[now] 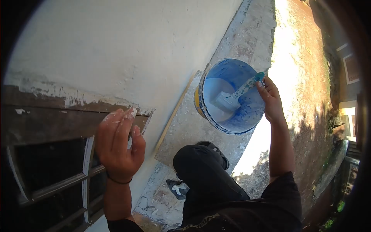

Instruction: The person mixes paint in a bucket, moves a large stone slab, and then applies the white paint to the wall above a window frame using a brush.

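Note:
My left hand (121,145) is raised beside the wooden window frame (58,120), its fingertips at the frame's upper edge. White paint spots its fingers, and a gap shows between thumb and forefinger. On the right, my right hand (270,98) grips the rim of a blue paint bucket (245,120), thumb inside against the handle end of a paintbrush (244,87). The brush's wide head, coated white, leans down into the white paint (216,91) at the bottom of the bucket.
A pale wall (127,42) with rough paint patches rises on the left, above dark window panes (52,162). Below the bucket lies a paint-spattered board (181,127). My bent knee (197,166) is close under it. Sunlit ground (301,77) stretches along the right.

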Tool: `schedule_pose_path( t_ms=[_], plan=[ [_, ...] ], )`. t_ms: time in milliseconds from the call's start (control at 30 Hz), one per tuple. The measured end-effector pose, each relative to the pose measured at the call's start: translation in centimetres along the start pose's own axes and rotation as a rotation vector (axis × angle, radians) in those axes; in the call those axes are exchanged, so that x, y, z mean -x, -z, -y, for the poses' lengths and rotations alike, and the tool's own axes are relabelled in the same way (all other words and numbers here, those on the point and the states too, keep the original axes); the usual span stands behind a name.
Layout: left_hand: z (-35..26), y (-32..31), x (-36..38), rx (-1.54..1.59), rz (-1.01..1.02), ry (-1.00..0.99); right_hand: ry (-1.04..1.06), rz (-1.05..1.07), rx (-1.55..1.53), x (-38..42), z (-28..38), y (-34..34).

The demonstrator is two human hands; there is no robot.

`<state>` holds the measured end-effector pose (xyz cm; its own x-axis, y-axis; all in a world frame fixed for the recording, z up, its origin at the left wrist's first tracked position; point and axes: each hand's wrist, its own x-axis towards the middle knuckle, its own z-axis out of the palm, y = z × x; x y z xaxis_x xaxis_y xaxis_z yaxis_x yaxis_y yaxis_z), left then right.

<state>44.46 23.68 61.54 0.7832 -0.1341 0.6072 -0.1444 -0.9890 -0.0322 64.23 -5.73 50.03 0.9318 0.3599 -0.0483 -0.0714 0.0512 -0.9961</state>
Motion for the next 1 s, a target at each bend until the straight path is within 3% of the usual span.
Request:
schedule_pose_path(
  t_ms=[133, 233, 300, 333, 433, 467, 533, 667, 800, 933, 1000],
  plan=[
    [1.6, 3.3, -8.6, 0.034, 0.088, -0.061, -0.012, 0.02, 0.058, -6.1, 9.2, -0.3],
    [0.9, 6.0, -11.8, 0.137, 0.124, 0.056, 0.009, 0.033, 0.209, -7.7, 16.5, -0.8],
    [-0.8, 7.8, -12.7, 0.351, 0.244, 0.357, 0.035, 0.018, 0.32, -7.5, 20.8, -1.6],
    [-1.4, 8.5, -13.8, 0.352, 0.244, 0.356, 0.035, 0.018, 0.32, -7.4, 22.9, -2.1],
    [-2.9, 10.6, -17.3, 0.788, 0.265, 0.807, -0.029, 0.034, 0.299, -7.5, 28.9, -2.9],
    [-3.1, 11.6, -18.5, 0.783, 0.261, 0.801, -0.022, 0.034, 0.294, -7.5, 30.8, -3.1],
    [-2.4, 13.5, -20.3, 1.204, 0.294, 1.032, -0.09, 0.053, 0.213, -7.1, 33.5, -4.5],
    [-2.1, 17.0, -24.4, 1.297, 0.268, 1.044, -0.003, 0.12, 0.374, -5.8, 37.5, -6.3],
    [-3.0, 18.3, -26.0, 1.017, 0.255, 1.07, -0.009, 0.119, 0.424, -4.6, 40.7, -7.4],
    [-2.4, 20.8, -26.3, 1.064, 0.227, 1.108, -0.025, 0.16, 0.539, -3.2, 43.4, -8.6],
    [-2.2, 21.9, -26.6, 1.082, 0.184, 1.122, -0.167, 0.219, 0.639, -2.6, 45.9, -9.1]
  ],
)
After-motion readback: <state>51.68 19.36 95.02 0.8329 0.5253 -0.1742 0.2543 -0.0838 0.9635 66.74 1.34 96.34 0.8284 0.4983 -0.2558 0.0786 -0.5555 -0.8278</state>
